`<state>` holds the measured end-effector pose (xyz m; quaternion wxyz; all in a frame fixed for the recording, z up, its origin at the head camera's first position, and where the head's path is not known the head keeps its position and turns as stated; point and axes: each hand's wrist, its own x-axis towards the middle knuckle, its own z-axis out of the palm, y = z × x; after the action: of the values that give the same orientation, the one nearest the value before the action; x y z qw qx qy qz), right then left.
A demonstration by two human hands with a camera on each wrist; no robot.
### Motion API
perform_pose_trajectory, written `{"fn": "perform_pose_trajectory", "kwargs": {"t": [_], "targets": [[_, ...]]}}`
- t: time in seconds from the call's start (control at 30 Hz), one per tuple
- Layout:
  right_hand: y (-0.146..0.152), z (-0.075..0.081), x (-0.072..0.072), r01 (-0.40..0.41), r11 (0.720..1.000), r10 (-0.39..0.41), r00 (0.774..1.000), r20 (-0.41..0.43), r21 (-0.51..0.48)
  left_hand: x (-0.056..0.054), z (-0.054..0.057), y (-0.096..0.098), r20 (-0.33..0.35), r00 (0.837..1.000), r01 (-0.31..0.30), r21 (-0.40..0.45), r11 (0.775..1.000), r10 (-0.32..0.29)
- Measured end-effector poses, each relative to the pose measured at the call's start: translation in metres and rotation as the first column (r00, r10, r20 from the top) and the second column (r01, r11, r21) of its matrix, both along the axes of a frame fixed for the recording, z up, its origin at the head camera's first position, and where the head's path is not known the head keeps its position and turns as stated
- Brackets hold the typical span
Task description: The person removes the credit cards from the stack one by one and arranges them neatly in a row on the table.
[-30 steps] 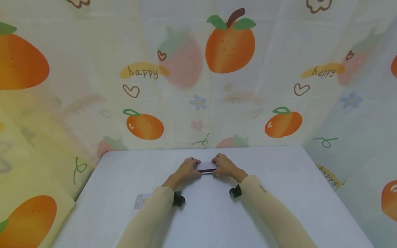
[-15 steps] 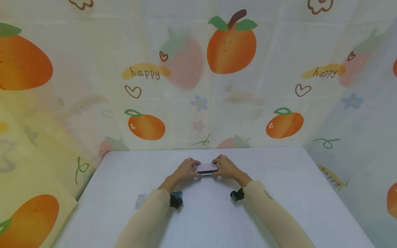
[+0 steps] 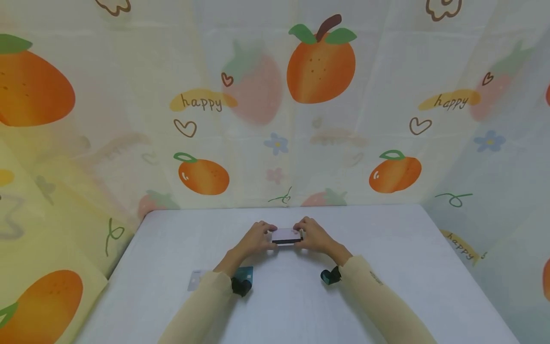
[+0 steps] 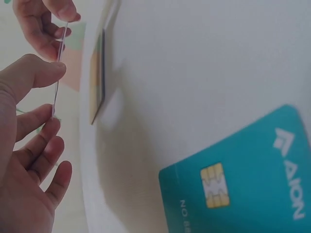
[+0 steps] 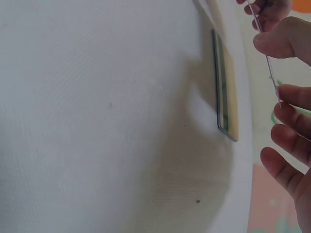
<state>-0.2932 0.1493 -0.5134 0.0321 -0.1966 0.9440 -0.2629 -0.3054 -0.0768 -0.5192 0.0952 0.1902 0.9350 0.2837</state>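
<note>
In the head view, both forearms in cream sleeves [image 3: 198, 308] reached forward over the tabletop [image 3: 365, 296] and angled inward, so that the left grip [image 3: 256, 237] and the right grip [image 3: 315, 235] faced each other. Each was narrow, with thumb and fingertips holding one end of a pale card [image 3: 285, 234] that spanned the space between them. A dark band showed along the near side of the card. Nearer the person than the left grip, beside its wrist, lay a teal card [image 3: 246, 272]; a grey card [image 3: 195, 280] lay farther out to its left, partly hidden by the sleeve. Beyond both grips hung a fruit-printed backdrop [image 3: 318, 119].

In the left wrist view, the thumb pressed one edge of the pale card and the index fingertip the opposite edge, while the ring and little fingers curved free. The card appeared edge-on, as a thin line running between thumb and fingertip. A flat card-like piece [image 4: 98, 82] showed apart from and below the pinched card, and the teal card's chip was plain nearer the person.

In the right wrist view, the right grip mirrored this pinch, its ring and little fingers bent loosely clear. The card-like piece showed below it as well, with shadow on the near side.
</note>
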Motion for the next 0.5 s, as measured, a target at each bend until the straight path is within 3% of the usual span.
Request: {"fn": "perform_pose_trajectory", "kwargs": {"t": [0.27,0.5], "targets": [[-0.001,0.002,0.006,-0.009,1.0,0.009,1.0,-0.024,0.004,0.012,0.003,-0.002,-0.05,0.999,-0.01,0.016,1.0,0.01],[-0.004,0.007,0.013,0.002,1.0,-0.002,1.0,0.009,0.01,0.022,0.006,-0.006,-0.032,0.999,-0.025,0.031,0.999,0.026]]}}
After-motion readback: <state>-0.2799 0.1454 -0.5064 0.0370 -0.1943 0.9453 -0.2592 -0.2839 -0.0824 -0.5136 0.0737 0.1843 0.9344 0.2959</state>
